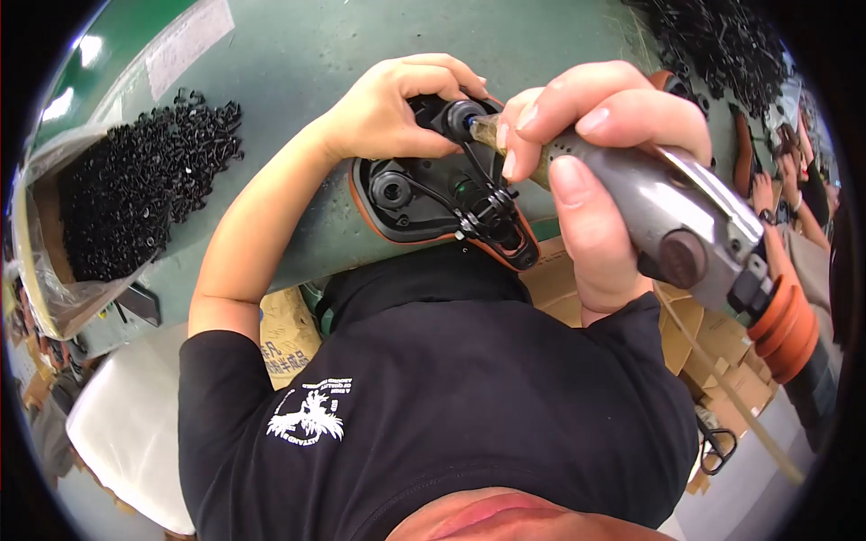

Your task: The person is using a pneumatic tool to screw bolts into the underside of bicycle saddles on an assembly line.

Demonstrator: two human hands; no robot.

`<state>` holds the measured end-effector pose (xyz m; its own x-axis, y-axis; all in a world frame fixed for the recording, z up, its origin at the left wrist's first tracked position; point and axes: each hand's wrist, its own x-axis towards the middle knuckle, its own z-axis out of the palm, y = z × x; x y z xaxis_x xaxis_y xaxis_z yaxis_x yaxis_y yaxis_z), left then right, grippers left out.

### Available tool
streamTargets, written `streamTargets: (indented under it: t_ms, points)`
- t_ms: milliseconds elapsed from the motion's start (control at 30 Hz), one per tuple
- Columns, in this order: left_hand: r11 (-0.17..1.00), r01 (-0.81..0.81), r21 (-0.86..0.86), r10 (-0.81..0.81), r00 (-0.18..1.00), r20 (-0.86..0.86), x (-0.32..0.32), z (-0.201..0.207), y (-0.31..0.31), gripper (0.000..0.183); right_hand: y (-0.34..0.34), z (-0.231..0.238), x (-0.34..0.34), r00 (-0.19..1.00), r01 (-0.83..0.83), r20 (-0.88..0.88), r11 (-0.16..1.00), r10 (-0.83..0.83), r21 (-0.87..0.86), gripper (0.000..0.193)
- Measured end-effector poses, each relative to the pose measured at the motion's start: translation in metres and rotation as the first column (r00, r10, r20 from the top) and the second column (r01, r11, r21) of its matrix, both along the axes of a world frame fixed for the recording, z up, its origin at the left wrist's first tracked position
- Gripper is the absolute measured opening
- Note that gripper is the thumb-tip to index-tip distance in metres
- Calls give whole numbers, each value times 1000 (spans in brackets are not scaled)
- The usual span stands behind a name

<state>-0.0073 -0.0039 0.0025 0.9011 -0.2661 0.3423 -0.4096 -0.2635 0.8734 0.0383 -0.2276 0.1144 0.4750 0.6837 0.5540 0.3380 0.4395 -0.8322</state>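
Many small black screw-like parts [167, 180] lie heaped on the green bench [298, 72]; rightward, my left hand [410, 104] clasps the broad far end of an upturned, black-and-orange bicycle saddle [428, 203], its nose overhanging the near edge. It looks light and stiff-shelled, steadiest held by that wide end. My right hand [631, 113] wraps a grey metal power driver [667, 212], probably heavy, its tip at a round black mount [462, 115].

One head-worn fisheye looks down, close over the left hand [397, 104], right hand [622, 113] and green bench [316, 54].
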Motion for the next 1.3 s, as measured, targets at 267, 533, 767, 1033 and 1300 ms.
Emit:
streamTargets:
  t_ms: [267, 533, 767, 1033, 1300]
  points:
    - [987, -135, -82, 134, 991, -18, -11, -15, -5, 32, 21, -19, 13, 997, -42, 54, 993, 49, -109, 22]
    - [980, -191, -49, 194, 979, 67, -15, -15, -8, 33, 16, -9, 3, 1000, -9, -3, 997, 8, -77, 34]
    - [497, -867, 24, 865, 497, 71, -23, 4, 124, 31, -80, -11, 18, 889, 339, -341, 940, -306, 40, 27]
    - [437, -778, 452, 803, 563, 193, -110, 35, 159, 12, -151, -69, 44, 357, 725, -380, 509, -853, -464, 17]
    - [306, -616, 726, 794, 585, 162, -182, 1, 95, 19, -109, -67, 69, 643, 376, -501, 809, -579, -451, 17]
